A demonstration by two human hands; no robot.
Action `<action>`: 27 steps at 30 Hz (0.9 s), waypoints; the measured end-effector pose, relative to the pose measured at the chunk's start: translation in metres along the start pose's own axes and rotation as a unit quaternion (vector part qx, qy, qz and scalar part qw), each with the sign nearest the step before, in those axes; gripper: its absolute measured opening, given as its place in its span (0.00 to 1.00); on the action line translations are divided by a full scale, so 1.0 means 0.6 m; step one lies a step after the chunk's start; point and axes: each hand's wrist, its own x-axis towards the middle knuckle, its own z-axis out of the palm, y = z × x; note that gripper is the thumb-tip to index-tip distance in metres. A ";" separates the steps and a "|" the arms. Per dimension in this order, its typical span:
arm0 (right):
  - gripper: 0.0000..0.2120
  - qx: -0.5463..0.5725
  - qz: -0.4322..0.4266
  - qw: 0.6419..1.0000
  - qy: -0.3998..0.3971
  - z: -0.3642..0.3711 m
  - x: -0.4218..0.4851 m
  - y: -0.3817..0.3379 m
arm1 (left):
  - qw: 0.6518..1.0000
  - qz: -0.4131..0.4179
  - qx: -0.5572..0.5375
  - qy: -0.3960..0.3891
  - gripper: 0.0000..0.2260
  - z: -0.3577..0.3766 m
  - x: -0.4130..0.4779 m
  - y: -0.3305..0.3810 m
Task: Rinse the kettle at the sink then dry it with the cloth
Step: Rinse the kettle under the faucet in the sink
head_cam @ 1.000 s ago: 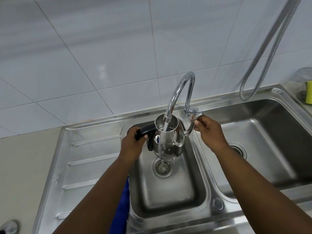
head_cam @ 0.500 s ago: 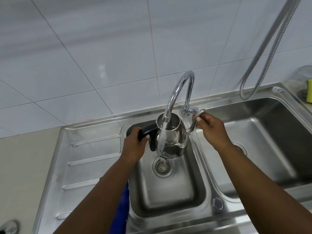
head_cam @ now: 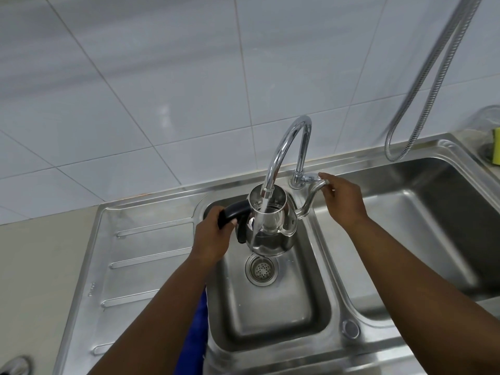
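Note:
A shiny steel kettle hangs over the small basin, right under the curved chrome tap. Water streams from the tap past the kettle's open top and down its near side. My left hand grips the kettle's black handle. My right hand has its fingers closed on the tip of the curved spout, right beside the tap lever. A blue cloth hangs at the sink's front edge, mostly hidden under my left forearm.
The drain strainer lies below the kettle. To the right is a large basin, to the left a ribbed drainboard. A metal hose loops down the tiled wall. A yellow sponge sits at the far right.
The kettle has shifted slightly back and right under the tap, so the stream now runs down its near side instead of into the mouth. Both hands keep their hold.

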 end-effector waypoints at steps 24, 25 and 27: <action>0.09 -0.037 0.037 0.991 -0.123 -0.026 0.103 -0.028 | 0.999 -0.017 -0.007 0.027 0.10 -0.006 0.010 -0.020; 0.08 -0.038 0.039 0.991 -0.123 -0.026 0.103 -0.029 | 0.999 -0.016 -0.007 0.028 0.10 -0.007 0.010 -0.021; 0.06 -0.025 0.050 0.991 -0.124 -0.024 0.104 -0.028 | 0.999 -0.015 -0.010 0.032 0.10 -0.008 0.011 -0.023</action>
